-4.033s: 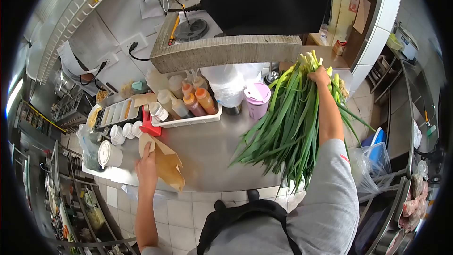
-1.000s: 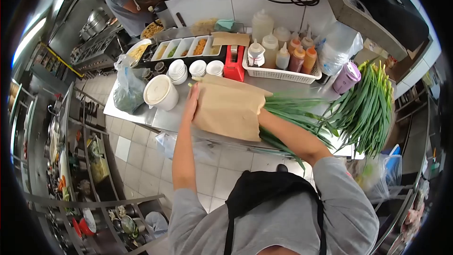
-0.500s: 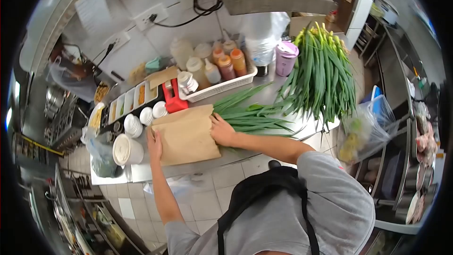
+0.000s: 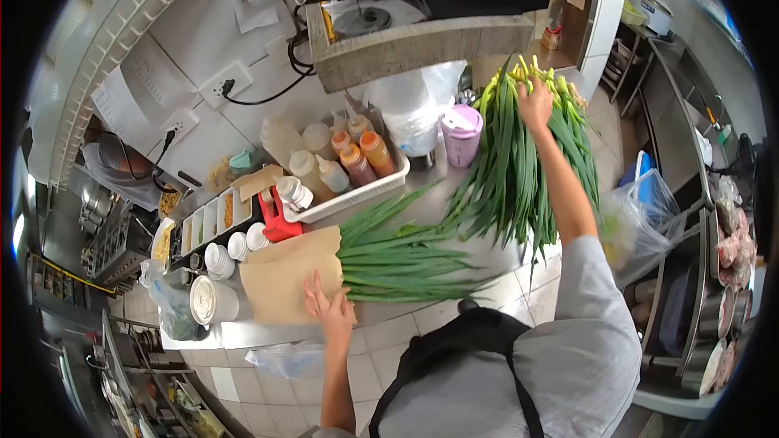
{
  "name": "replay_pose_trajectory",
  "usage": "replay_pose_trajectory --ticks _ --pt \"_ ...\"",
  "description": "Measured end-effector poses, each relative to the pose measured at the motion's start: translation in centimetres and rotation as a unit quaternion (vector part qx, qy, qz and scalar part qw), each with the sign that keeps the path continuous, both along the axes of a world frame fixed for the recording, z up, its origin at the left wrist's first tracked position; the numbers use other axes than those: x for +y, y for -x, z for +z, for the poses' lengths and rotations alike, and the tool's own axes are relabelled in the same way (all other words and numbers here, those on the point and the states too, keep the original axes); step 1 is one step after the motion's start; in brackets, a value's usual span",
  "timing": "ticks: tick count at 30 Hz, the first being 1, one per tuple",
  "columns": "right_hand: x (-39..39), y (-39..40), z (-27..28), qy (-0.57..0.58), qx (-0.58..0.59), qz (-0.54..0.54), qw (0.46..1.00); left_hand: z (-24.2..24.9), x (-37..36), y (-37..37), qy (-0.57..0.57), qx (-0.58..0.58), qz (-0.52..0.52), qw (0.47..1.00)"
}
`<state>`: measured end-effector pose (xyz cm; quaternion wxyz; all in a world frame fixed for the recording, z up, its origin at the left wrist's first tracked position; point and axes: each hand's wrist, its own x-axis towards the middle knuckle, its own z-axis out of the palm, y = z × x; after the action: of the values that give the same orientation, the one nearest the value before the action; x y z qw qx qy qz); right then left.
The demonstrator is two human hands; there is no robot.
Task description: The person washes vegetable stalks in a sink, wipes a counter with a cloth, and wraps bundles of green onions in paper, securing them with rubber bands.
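- Inside a brown paper bag (image 4: 284,280), laid flat on the left part of the metal counter (image 4: 251,335), a bunch of long green leaves (image 4: 406,266) is held, its tips spread out to the right through the bag's mouth.
- At that mouth, on the near side, the left hand (image 4: 329,308) is placed with fingers spread; whether any paper is pinched cannot be told.
- By the right hand (image 4: 534,104), the pale ends of a green onion pile (image 4: 515,170) are touched at the far right; its fingers are partly spread, and whether any stalk is gripped cannot be told.
- Squeeze bottles (image 4: 355,164) with orange, red and pale contents are held in a white basket (image 4: 349,204), beyond the bag.
- Left of the pile, a lidded purple cup (image 4: 462,138) is stood.
- Left of the bag, a lidded white tub (image 4: 214,300) is set.
- A strip of counter is left showing between basket and leaves.
- The near counter edge is closely approached by the bag; it is overhung by the pile's leaf tips.
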<state>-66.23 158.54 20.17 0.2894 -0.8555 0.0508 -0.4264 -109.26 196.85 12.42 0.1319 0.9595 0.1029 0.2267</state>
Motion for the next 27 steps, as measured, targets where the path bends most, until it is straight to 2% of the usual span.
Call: replay_pose_trajectory --ticks 1,2,4,6,7,8,10,11,14,16,19,24,26,27 --pt "-1.6 -2.9 0.0 -0.040 0.149 -0.016 0.988 -0.2 -0.1 -0.1 -0.001 0.004 0.010 1.000" --pt "-2.2 -4.7 0.6 -0.032 0.264 -0.021 0.964 -0.4 -0.2 -0.3 -0.003 0.008 0.021 1.000" --pt "-1.0 -6.8 0.6 -0.034 0.360 -0.013 0.932 -0.3 -0.7 -0.7 0.004 0.009 0.043 0.999" --pt "1.8 -7.7 -0.7 0.040 0.442 -0.123 0.888 0.3 -1.3 -1.5 0.009 0.012 0.060 0.998" --pt "2.0 -7.7 -1.3 0.084 0.461 -0.125 0.874 0.6 -1.6 -1.6 0.016 0.009 0.065 0.998" --pt "1.8 -8.5 -1.6 0.080 0.464 -0.123 0.874 0.8 -1.6 -1.7 0.024 0.009 0.069 0.997" --pt "1.0 -9.6 -2.4 0.028 0.455 -0.034 0.890 0.5 -1.4 -1.5 0.036 0.007 0.082 0.996" --pt "0.3 -9.1 -1.5 -0.006 0.471 -0.009 0.882 0.3 -1.5 -1.6 0.054 -0.001 0.096 0.994" --pt "-2.3 -9.0 -0.6 -0.004 0.522 0.006 0.853 1.1 -1.6 -1.5 0.051 0.001 0.110 0.993" --pt "-1.6 -8.0 -1.2 0.067 0.476 -0.052 0.875 1.0 -1.0 -1.5 0.045 0.009 0.105 0.993" --pt "-0.4 -7.8 -1.8 0.058 0.464 -0.112 0.877 2.0 -1.8 -2.5 0.033 0.024 0.103 0.994" --pt "-2.7 -7.7 -0.2 0.033 0.495 -0.072 0.865 2.2 -2.4 -3.0 0.040 0.038 0.084 0.995" --pt "-3.4 -8.2 -0.2 -0.007 0.563 -0.010 0.826 1.8 -2.7 -2.9 0.050 0.038 0.082 0.995" --pt "-3.1 -8.1 -0.8 -0.035 0.522 -0.039 0.851 1.5 -2.7 -2.8 0.053 0.038 0.085 0.994"
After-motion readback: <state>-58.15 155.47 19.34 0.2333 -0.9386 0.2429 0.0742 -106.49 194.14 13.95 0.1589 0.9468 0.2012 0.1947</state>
